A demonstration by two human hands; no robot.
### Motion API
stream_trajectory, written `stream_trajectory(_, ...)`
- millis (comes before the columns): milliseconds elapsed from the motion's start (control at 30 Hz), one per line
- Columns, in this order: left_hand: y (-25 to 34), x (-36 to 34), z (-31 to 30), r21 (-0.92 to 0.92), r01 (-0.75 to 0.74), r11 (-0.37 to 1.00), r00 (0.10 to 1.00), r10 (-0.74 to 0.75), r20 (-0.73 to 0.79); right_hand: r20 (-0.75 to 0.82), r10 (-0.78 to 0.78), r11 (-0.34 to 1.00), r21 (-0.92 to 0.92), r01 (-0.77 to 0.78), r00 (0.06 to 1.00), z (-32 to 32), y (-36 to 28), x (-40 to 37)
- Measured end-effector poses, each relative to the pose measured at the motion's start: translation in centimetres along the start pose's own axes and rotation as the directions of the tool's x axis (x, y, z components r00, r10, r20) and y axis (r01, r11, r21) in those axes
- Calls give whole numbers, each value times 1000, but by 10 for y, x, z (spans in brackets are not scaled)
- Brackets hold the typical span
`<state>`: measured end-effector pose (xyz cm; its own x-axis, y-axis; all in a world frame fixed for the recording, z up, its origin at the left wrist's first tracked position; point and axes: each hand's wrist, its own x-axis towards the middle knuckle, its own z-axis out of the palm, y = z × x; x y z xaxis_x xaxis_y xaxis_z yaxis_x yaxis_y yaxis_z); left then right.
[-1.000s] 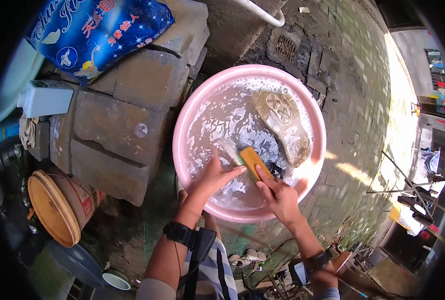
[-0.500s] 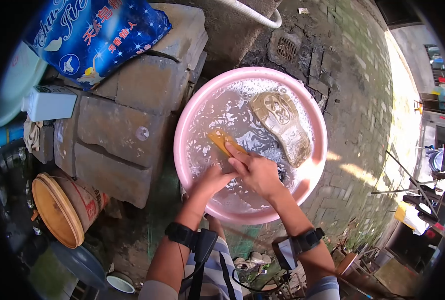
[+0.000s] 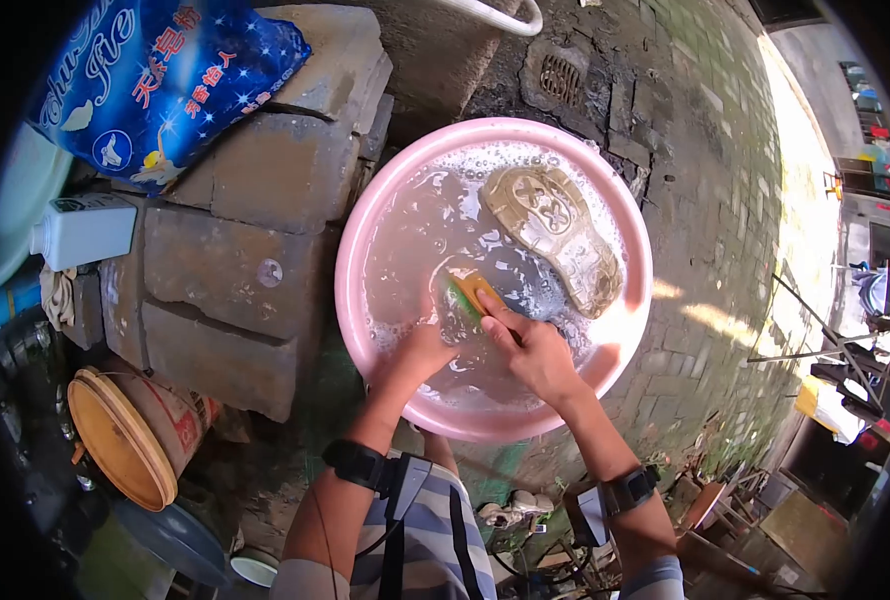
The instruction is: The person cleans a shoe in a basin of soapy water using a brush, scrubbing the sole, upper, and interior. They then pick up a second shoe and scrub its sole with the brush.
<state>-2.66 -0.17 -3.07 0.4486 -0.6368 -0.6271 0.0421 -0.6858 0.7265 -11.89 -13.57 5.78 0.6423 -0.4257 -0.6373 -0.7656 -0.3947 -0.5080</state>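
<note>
A pink basin holds murky, foamy water. My right hand is closed around the handle of a scrub brush with a yellow-brown back and green bristles. The brush is tilted at the water surface near the basin's middle. To its left, my left hand dips into the water; its fingers are under the surface, so I cannot make out whether they hold anything. A shoe floats sole up at the basin's upper right, apart from both hands.
A blue bag of washing powder and a light-blue bottle rest on stacked stone blocks at left. Below them stands a bucket with an orange rim. A drain grate lies beyond the basin, beside a white pipe.
The brush has turned on its side, showing its green bristles. My left hand has moved apart from the right hand and lower into the water.
</note>
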Motion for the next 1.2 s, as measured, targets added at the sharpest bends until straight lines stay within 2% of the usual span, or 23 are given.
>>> stream_trajectory(33, 21, -4, -7, 6, -6, 1000, 1000, 6, 15, -16, -22, 999, -42, 21, 1000, 0, 3, -7)
stream_trajectory(67, 43, -10, -16, 285, -48, 957, 999, 50, -2, -30, -46, 995, -86, 44, 998, -1, 7, -15)
stream_trajectory(100, 59, -15, -21, 543, -79, 836, 995, 98, -7, -68, -95, 984, -158, 83, 993, -1, 12, -26)
stream_trajectory(133, 57, -14, -20, 551, -86, 830, 995, 100, 5, -74, -85, 986, -148, 74, 994, -1, 17, -37)
stream_trajectory(200, 45, -7, -18, 587, -140, 797, 989, 141, 45, -107, -161, 939, -323, 119, 981, -6, 29, -62)
stream_trajectory(333, 46, -8, -22, 730, -169, 662, 982, 175, 69, -66, -84, 902, -429, 48, 994, -34, 42, -103)
stream_trajectory(400, 42, -9, -28, 736, -182, 652, 975, 219, 47, -98, -98, 888, -458, 42, 990, -42, 62, -111)
stream_trajectory(467, 43, -12, -38, 761, -205, 615, 961, 273, 39, -99, -21, 843, -536, -36, 995, -49, 82, -118)
stream_trajectory(500, 40, -12, -41, 775, -256, 578, 912, 410, -5, -148, -51, 867, -497, -30, 988, -52, 81, -120)
stream_trajectory(533, 38, -10, -42, 777, -251, 577, 911, 413, -12, -149, -58, 867, -498, -24, 987, -54, 78, -116)
stream_trajectory(600, 37, -11, -45, 774, -308, 553, 881, 473, 12, -225, 65, 931, -336, -140, 972, -48, 65, -113)
stream_trajectory(633, 38, -10, -46, 777, -313, 546, 878, 479, 17, -233, 66, 933, -330, -143, 970, -42, 62, -111)
stream_trajectory(667, 39, -12, -46, 743, -319, 589, 875, 484, -8, -282, 92, 974, -175, -146, 955, -33, 58, -111)
stream_trajectory(700, 39, -15, -46, 707, -321, 630, 873, 486, -36, -325, 122, 991, -16, -135, 938, -24, 53, -110)
stream_trajectory(733, 41, -18, -46, 711, -324, 625, 871, 490, -33, -328, 123, 991, -11, -134, 937, -15, 47, -109)
stream_trajectory(800, 47, -28, -40, 622, -251, 742, 897, 419, -137, -400, 80, 993, 109, -39, 913, 3, 34, -107)
stream_trajectory(833, 44, -32, -36, 623, -252, 741, 898, 420, -135, -369, 91, 994, 97, -59, 925, 5, 23, -105)
stream_trajectory(900, 40, -40, -29, 560, -264, 785, 863, 452, -226, -354, 72, 994, 99, -39, 932, 13, 7, -98)
stream_trajectory(1000, 43, -59, -21, 495, -289, 820, 872, 438, -217, -272, 34, 994, 107, -5, 962, 19, -9, -96)
stream_trajectory(1067, 45, -66, -17, 482, -304, 822, 871, 445, -210, -235, -29, 1000, 3, 30, 972, 21, -11, -97)
stream_trajectory(1133, 49, -70, -10, 546, -291, 786, 880, 444, -170, -265, -24, 1000, -24, 18, 964, 14, 10, -87)
stream_trajectory(1167, 47, -72, -2, 607, -321, 727, 856, 497, -142, -278, 5, 998, -55, -21, 961, 11, 27, -77)
stream_trajectory(1200, 43, -72, 6, 596, -312, 740, 866, 479, -141, -293, 30, 995, -84, -57, 956, 8, 36, -65)
